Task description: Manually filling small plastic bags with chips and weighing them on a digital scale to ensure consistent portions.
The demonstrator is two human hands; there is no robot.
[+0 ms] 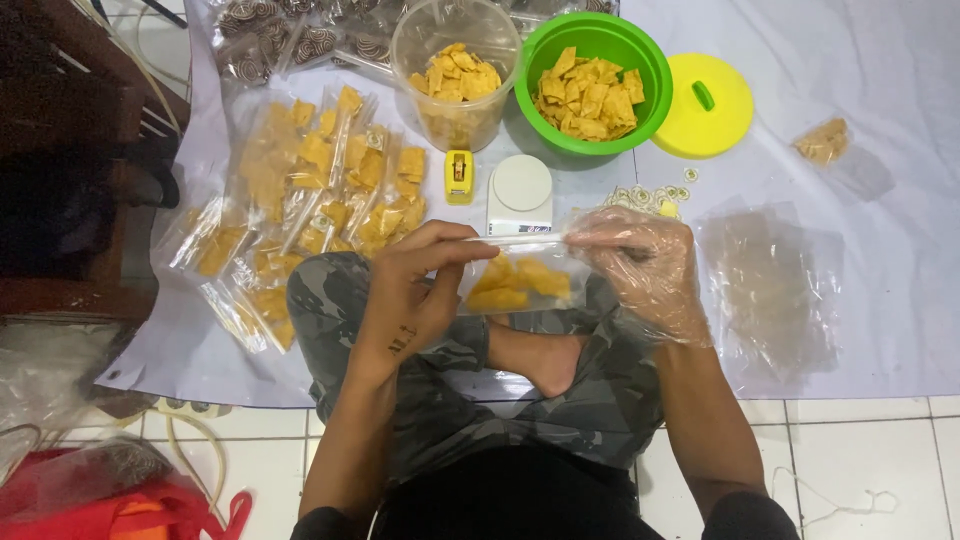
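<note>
A small clear plastic bag of yellow chips [520, 280] hangs between my two hands above my lap. My left hand [415, 290] pinches its top edge at the left end. My right hand [645, 265], covered by a thin clear plastic glove, pinches the top edge at the right end. Behind the bag stands a small white kitchen scale [521, 192] on the white sheet [880, 90]. A green bowl [592, 85] and a clear plastic tub [457, 70], both holding yellow chips, stand further back.
A pile of filled chip bags [300, 200] lies at the left. A yellow lid [707, 105], a yellow tape dispenser [459, 176], a stack of empty clear bags [775, 280] and one loose chip packet [823, 142] lie around. Tiled floor [860, 470] and red bags [110, 500] are near me.
</note>
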